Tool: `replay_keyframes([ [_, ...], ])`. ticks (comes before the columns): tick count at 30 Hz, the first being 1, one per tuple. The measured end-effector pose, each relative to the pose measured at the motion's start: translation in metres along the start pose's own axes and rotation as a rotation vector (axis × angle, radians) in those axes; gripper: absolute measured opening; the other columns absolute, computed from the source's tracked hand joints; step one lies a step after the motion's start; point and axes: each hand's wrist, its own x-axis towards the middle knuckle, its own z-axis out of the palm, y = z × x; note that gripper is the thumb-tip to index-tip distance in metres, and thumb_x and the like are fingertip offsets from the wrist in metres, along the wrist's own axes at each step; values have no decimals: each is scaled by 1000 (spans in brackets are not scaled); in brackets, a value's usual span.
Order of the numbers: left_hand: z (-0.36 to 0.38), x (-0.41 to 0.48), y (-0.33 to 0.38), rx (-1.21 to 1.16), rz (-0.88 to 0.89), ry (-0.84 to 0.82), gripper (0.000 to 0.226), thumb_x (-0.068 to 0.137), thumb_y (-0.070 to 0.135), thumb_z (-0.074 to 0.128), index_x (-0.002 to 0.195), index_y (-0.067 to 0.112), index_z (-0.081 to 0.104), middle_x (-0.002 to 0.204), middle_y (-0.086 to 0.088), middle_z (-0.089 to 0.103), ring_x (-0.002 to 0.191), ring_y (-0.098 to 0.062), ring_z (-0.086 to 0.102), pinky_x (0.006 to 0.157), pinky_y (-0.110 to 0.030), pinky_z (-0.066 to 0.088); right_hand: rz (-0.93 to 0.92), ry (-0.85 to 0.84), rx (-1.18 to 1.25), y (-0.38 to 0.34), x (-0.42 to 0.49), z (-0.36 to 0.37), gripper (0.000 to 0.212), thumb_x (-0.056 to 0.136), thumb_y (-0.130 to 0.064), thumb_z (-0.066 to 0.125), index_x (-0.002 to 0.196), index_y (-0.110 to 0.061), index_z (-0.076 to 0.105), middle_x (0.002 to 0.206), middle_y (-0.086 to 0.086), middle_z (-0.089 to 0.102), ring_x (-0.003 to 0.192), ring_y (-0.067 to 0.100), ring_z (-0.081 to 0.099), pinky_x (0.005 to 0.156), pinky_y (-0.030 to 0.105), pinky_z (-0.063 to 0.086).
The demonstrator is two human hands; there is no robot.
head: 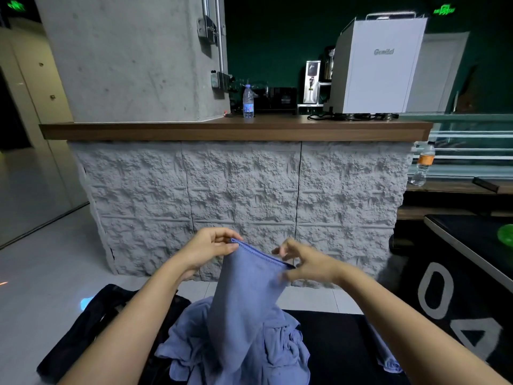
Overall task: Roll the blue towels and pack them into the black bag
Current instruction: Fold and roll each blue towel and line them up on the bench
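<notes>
Left hand [213, 248] pinches blue towel [244, 290] corner; right hand [308, 263] at other corner, grip blurred. Towel pile [188, 345] bottom centre, black bag [83, 332] lower left.

The towel [247, 295] hangs from a grip shared by the left hand [211, 250] and right hand [305, 262]. Beneath the grip lies the towel heap [277, 348], the bag [91, 323] down-left, the counter [236, 129] beyond.

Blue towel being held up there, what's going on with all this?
A person is holding one blue towel up by its top edge. The left hand pinches one corner; the right hand, a bit blurred, seems to pinch the other end. Under it lies a heap of blue towels, loose and unrolled, with the black bag to its left.
</notes>
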Motion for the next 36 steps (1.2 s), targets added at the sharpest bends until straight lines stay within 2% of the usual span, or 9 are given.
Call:
replay_keyframes([
  [2,0,0,3,-2,6,-17,20,82,-1,66,88,18,70,81,6,69,78,-2,61,67,-13,47,-24,67,-72,1,6,9,39,75,-19,79,102,-21,50,87,-8,53,76,6,49,68,20,42],
  [6,-5,2,8,86,22,167,21,80,-5,67,83,16,69,75,2,66,72,-6,58,62,-9,48,-53,261,-236,-7,15,1,32,80,-17,74,63,-9,48,61,1,42,57,13,35,55,29,28],
  [10,0,22,7,77,150,406,20,77,-6,69,83,13,69,78,2,67,74,-11,60,66,-12,49,-153,653,-153,-23,14,-21,7,82,-14,67,76,-11,63,65,2,58,59,14,47,56,32,39],
  [13,22,33,-7,214,63,303,15,75,-9,70,86,1,69,70,1,63,73,-18,54,61,-16,46,54,468,-441,-3,5,-22,19,81,-20,69,68,-13,57,66,6,57,61,20,46,56,31,35],
  [19,65,43,-13,153,79,245,16,79,-4,69,94,-1,68,67,3,59,64,-5,51,55,-6,44,166,581,-31,38,-32,-43,21,73,-22,81,79,-11,65,67,4,60,64,15,51,60,30,40],
  [25,112,71,-51,130,15,160,9,77,-4,71,81,3,70,67,7,64,67,-8,57,64,-19,47,229,532,15,88,-46,-53,15,79,-9,75,77,-9,60,49,-5,51,38,-1,45,42,10,33],
  [28,143,93,-77,160,-42,152,13,76,-7,71,88,-7,70,65,4,66,55,4,57,61,-15,50,313,519,63,124,-44,-54,17,81,-1,71,74,-9,58,57,9,60,42,8,59,46,21,51],
  [32,174,130,-81,-15,-87,188,11,79,-9,67,90,-8,66,71,-12,62,48,-9,59,54,-22,51,277,722,6,154,-38,-70,17,80,0,70,73,-11,60,69,6,65,56,4,62,68,29,54],
  [36,204,147,-102,-15,-3,188,16,76,-8,69,88,3,70,78,-10,65,67,-13,58,68,-27,48,217,907,-3,182,-48,-65,17,79,-1,68,79,-17,63,79,-2,68,68,-1,60,67,12,47],
])
